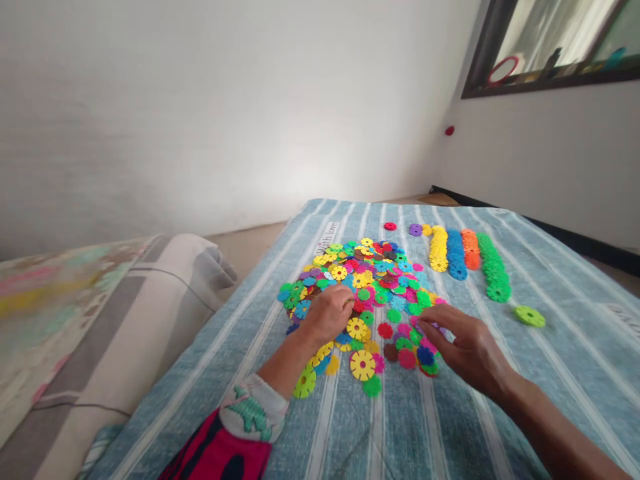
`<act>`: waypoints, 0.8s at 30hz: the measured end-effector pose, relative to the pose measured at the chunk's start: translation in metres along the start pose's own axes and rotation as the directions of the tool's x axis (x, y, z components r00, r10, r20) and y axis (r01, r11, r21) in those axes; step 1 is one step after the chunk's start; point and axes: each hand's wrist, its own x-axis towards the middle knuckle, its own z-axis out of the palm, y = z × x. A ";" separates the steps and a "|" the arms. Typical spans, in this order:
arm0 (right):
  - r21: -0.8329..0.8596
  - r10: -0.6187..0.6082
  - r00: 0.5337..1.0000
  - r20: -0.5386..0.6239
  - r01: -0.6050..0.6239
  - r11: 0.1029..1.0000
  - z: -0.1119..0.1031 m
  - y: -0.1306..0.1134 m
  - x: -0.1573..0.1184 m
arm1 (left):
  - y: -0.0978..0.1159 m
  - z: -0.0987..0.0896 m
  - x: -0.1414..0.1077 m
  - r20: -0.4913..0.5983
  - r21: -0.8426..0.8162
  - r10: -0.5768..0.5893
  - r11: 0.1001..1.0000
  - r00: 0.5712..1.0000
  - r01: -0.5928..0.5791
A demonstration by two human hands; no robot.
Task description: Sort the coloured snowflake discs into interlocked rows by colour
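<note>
Many colourful notched plastic discs (363,365), like snowflake building discs, lie in a loose pile in front of me. My left hand (327,315) is over the left-middle of the pile, its fingers curled closed; whatever they hold is hidden. At the pile's right edge is my right hand (467,343), thumb and forefinger pinched together beside pink and purple discs. Whether a disc sits between those fingertips I cannot make out. Overlapping discs form sorted rows to the right: yellow (439,250), blue (457,255), orange (471,249) and green (493,268).
A striped blue cloth (400,427) covers the surface under the discs. Single purple (415,230) and red (390,227) discs lie near the far edge, and a lime-green disc (529,316) lies at right. Folded bedding (165,293) is at left. Walls rise behind.
</note>
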 end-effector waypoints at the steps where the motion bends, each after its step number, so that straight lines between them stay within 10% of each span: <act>1: 0.011 -0.070 0.996 0.060 0.070 0.998 0.006 -0.012 0.000 | -0.001 -0.002 0.000 -0.004 0.003 -0.009 1.000 1.000 0.009; 10: -0.015 -0.422 0.805 0.418 0.470 0.882 0.073 -0.104 0.011 | -0.024 -0.017 0.000 -0.087 0.048 -0.120 0.991 0.989 0.125; 17: -0.113 -0.409 0.813 0.414 0.492 0.863 0.121 -0.122 0.023 | -0.041 -0.024 -0.002 -0.157 0.069 -0.171 0.981 0.973 0.183; 24: -0.100 -0.370 0.819 0.439 0.454 0.885 0.123 -0.110 0.018 | -0.051 -0.025 -0.004 -0.171 0.085 -0.206 0.971 0.964 0.223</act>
